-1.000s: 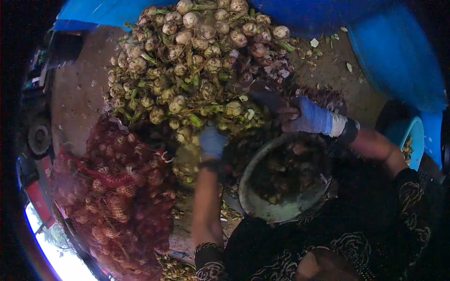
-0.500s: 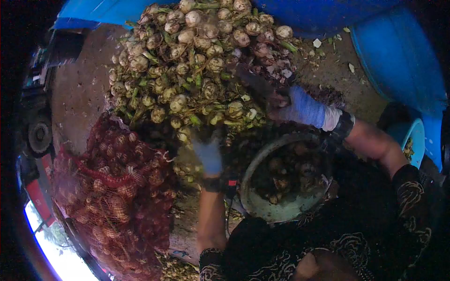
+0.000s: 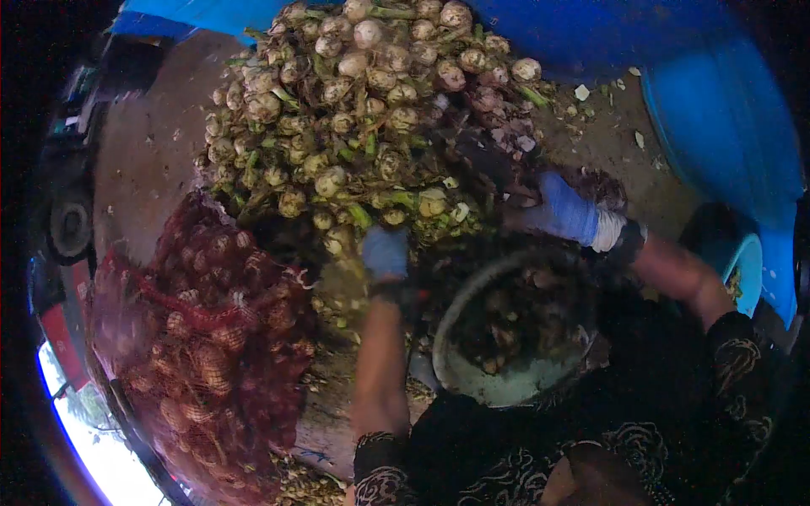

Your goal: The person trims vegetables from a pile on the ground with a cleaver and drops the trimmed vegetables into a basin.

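The left hand, in a blue glove, reaches to the lower front edge of a pile of pale bulbs; its fingers are lost in shadow there, so I cannot tell whether they are open or closed on a bulb. The right hand, also gloved in blue, is at the pile's right side, beside a purplish heap of bulbs and skins, its fingers too dark and blurred to read. A dark gap separates the two hands, and directly below it the round basin opens, its pale rim curving near the left forearm and its inside partly filled with dark pieces. The red mesh sack, packed with bulbs, bounds the left hand's outer side, with a narrow channel between sack and forearm. A broad strip of floor runs left of the pile; on the right, a scrap-strewn strip lies between the pile and the curved edge of a blue barrel. A light-blue tub stands beyond the right forearm.
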Motion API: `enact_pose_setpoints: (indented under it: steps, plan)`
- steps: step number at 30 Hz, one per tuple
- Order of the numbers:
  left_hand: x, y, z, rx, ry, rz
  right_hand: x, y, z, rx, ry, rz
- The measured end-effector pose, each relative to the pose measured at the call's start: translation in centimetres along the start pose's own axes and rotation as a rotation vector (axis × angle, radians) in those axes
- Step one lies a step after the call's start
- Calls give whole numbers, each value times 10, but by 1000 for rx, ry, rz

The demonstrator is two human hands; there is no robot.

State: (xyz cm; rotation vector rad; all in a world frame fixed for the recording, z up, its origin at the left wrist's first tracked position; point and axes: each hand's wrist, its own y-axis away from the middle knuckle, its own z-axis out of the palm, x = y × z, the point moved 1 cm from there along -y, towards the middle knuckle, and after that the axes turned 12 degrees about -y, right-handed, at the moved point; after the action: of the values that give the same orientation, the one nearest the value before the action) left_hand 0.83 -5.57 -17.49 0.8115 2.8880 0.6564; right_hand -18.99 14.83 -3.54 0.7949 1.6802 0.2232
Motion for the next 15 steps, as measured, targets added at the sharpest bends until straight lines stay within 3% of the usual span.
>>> enact_pose_setpoints:
  steps: [3,5,8,9,11,12,13,15]
  plan:
    - [-16,1,25,111,230,94,9,1,4,112,-16,-164]
    - [-24,4,37,98,1020,228,19,2,6,156,17,-269]
    - [6,47,-21,-17,1237,216,12,5,12,74,211,-313]
    - [10,57,-41,-22,1236,219,11,4,15,24,338,-317]
    - [14,76,-64,-315,1055,245,5,5,21,-21,462,-315]
    - [6,80,-50,-319,1053,252,-1,6,23,-10,540,-395]
    - [-4,83,-24,-259,1021,412,-8,8,25,1,618,-475]
    - [-2,88,-25,-203,985,574,-27,14,22,-50,589,-458]
